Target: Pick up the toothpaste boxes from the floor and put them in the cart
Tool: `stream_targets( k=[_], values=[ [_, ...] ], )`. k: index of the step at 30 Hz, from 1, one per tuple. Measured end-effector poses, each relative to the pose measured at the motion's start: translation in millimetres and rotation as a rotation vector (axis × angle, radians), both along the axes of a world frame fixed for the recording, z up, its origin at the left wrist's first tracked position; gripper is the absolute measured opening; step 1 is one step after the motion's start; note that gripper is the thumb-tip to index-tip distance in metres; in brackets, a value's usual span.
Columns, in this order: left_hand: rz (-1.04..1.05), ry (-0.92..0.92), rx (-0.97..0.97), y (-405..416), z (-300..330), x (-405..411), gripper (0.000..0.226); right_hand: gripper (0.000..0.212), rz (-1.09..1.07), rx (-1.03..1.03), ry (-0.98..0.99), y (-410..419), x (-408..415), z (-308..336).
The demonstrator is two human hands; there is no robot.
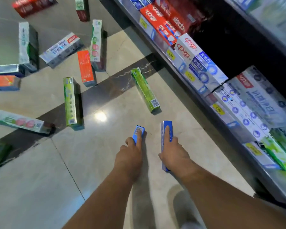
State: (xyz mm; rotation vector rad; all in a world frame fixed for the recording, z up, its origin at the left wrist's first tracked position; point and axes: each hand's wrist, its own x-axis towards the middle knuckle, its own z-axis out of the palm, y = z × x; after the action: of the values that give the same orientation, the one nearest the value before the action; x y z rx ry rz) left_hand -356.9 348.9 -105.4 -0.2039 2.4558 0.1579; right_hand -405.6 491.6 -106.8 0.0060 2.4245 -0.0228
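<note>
Head view: two bare arms are stretched down toward the pale tiled floor (40, 187), and a blue box is gripped in each hand. The left hand (130, 151) is wrapped round a short blue toothpaste box (139, 130), its index finger laid straight along the top face near a barcode. The right hand (173, 152) is clamped on a longer blue toothpaste box (166, 128), index finger stretched along its upper face, with the box's near end seen poking out under the wrist. Whether either box is lifted clear of the tiles cannot be told.

Further boxes are scattered across the floor. A green box (145, 90) is seen lying just ahead of the hands, across a dark marble strip (109, 86). A second green box (70, 101) is placed to its left, an orange box (85, 67) beyond that, and a white box with pink fruit (96, 42) close beside the orange one. A white-and-blue box (61, 49) is angled further left, and a long white box (18, 121) is laid at the left edge.

Along the right, a shelf unit (196, 96) is stocked with red, white and blue toothpaste cartons, yellow price tags (170, 54) fixed along its front rail.
</note>
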Motion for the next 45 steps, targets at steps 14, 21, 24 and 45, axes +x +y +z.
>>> stream_targets(
  k=[14,21,24,45],
  values=[
    [0.188,0.016,-0.008,-35,187,-9,0.094,0.098,0.162,0.031,0.0,-14,-10,192],
    [0.171,0.099,0.016,-57,426,-30,0.088,0.093,0.267,-0.001,0.05,-26,-20,437],
    [0.136,0.142,0.025,-64,536,-28,0.086,0.093,0.246,0.0,0.065,-28,-15,548],
    [-0.64,0.342,0.16,64,916,19,0.079,0.083,-0.411,0.048,0.328,82,155,924]
  ],
)
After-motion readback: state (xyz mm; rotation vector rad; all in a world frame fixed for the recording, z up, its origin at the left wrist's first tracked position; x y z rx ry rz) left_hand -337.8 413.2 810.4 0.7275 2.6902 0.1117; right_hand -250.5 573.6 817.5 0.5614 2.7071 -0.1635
